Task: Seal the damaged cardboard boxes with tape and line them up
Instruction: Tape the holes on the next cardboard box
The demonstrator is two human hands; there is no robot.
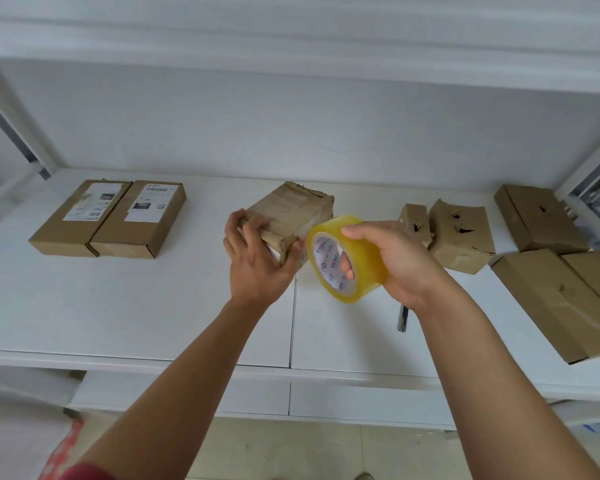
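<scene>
A crumpled brown cardboard box (293,211) sits at the middle of the white shelf (153,289). My left hand (253,258) grips its near left corner, fingers curled over the top edge. My right hand (392,261) holds a roll of clear yellowish tape (343,258) just right of the box, fingers through its core; a strip of tape runs from the roll to the box's near end. Two flat labelled boxes (110,218) lie side by side at the left. Torn boxes with holes (454,233) lie at the right.
More flat brown boxes (551,292) lie at the far right, one past the shelf's front edge. A small dark tool (403,318) lies on the shelf under my right forearm. Metal shelf posts stand at both ends, and another shelf board runs overhead.
</scene>
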